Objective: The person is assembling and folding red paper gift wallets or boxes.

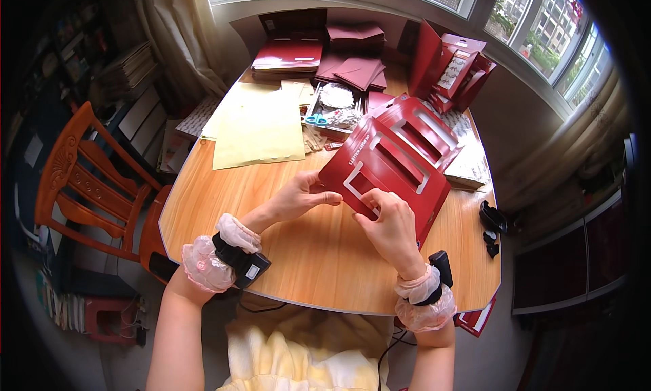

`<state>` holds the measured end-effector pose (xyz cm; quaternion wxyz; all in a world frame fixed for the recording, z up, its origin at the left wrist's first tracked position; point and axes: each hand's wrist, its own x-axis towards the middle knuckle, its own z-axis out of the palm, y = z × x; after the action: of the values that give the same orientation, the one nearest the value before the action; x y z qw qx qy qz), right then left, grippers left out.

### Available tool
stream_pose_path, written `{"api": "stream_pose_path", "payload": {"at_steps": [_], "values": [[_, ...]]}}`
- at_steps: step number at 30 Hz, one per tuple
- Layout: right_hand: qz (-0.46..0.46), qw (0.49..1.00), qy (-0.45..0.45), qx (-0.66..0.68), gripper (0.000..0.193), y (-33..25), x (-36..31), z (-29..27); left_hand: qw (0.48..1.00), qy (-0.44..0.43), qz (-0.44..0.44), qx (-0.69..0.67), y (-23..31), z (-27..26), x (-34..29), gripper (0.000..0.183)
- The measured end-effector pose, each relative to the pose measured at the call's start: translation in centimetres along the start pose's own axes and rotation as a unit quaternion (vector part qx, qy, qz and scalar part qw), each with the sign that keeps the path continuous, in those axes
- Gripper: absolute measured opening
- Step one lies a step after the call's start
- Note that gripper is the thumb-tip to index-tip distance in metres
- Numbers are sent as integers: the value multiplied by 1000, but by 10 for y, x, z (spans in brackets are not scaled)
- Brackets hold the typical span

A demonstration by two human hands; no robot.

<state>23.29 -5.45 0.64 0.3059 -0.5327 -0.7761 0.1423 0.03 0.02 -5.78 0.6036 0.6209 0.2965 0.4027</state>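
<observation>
A dark red cardboard packaging sheet [400,167] with several long cut-out windows and white lettering is tilted up over the table. My left hand [298,200] is at its left corner, fingers partly behind the card and thumb pointing right. At the near cut-out, my right hand [392,227] has its fingers bent over the card, with the thumb below; the fingertips are partly hidden. Both wrists wear pale pink ruffled cuffs with black straps and small black devices.
On the wooden table [203,208] are yellow paper sheets [261,130], stacked red cards [288,52], dark red envelopes [356,72], blue-handled scissors [316,120] and white bundles in a tray [337,96]. Standing red packaging [451,72] is at the back right. A wooden chair [95,188] stands left.
</observation>
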Motion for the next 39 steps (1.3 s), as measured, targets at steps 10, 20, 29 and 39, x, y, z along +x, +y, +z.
{"api": "stream_pose_path", "payload": {"at_steps": [10, 20, 29, 39], "values": [[-53, 998, 14, -10, 26, -8, -5, -1, 998, -36, 51, 11, 1, -1, -2, 32], [0, 990, -58, -132, 20, 1, -11, -15, 999, -11, 48, -9, 5, -4, -1, 32], [112, 983, -136, -43, 24, 6, -1, -21, 1000, -12, 20, 9, 11, -5, -2, 35], [155, 971, -180, 14, 27, 6, 6, -24, 1000, 14, -2, 10, 14, -1, -1, 36]]}}
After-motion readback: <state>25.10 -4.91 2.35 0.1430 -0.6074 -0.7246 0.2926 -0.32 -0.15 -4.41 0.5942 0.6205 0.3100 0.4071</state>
